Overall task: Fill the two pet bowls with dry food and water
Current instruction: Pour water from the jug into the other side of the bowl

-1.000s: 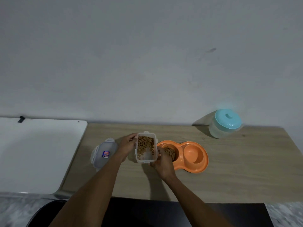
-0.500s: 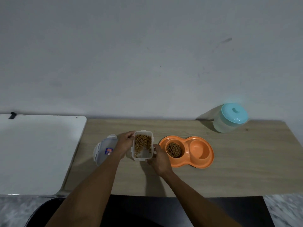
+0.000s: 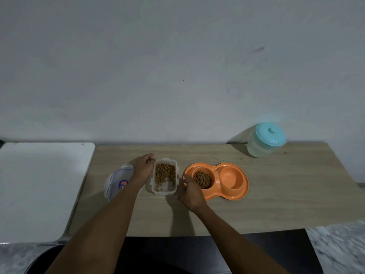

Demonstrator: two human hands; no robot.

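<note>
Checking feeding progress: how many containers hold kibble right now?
2. The clear plastic container, and the left bowl of the orange double feeder beside it. The right bowl shows none; contents of the teal-lidded jar are unclear.

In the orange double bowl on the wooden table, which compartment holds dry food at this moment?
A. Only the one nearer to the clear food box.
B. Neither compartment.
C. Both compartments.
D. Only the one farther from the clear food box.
A: in the orange double bowl, brown dry food lies only in the compartment beside the clear food box; the other compartment shows bare orange.
</note>
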